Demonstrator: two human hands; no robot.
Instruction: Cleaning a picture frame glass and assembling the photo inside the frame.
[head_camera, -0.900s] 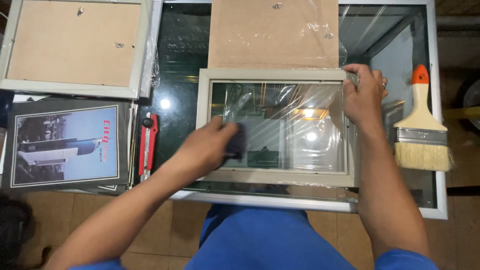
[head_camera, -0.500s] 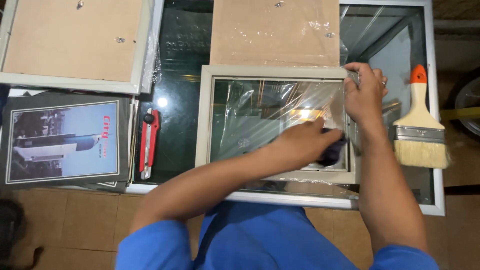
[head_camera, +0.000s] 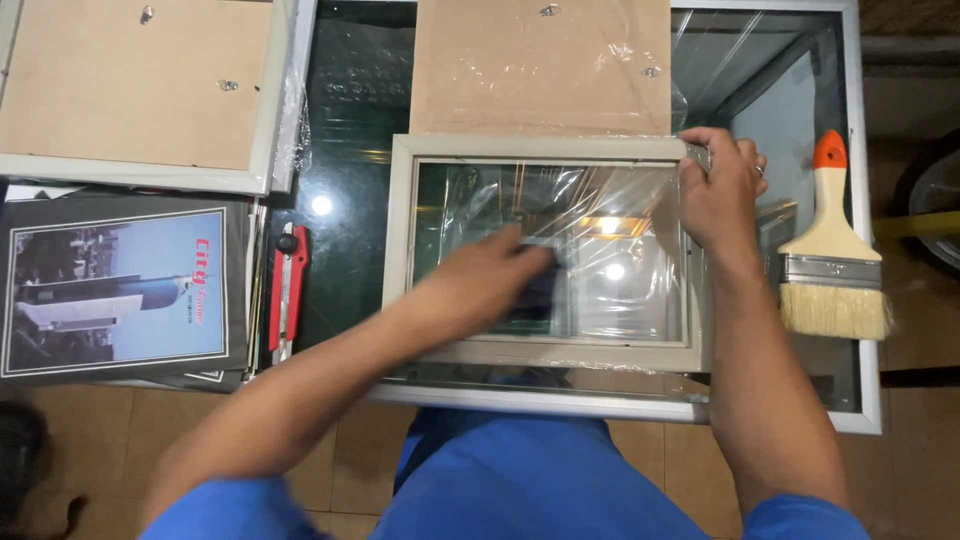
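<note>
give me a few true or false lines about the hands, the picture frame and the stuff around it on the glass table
1. The left hand presses a dark pad on the glass of the picture frame. True.
2. The right hand holds the paintbrush. False: it grips the frame's top right corner; the brush lies alone to the right.
3. A red box cutter lies left of the frame. True.
4. The brush handle's tip is blue. False: it is orange.
</note>
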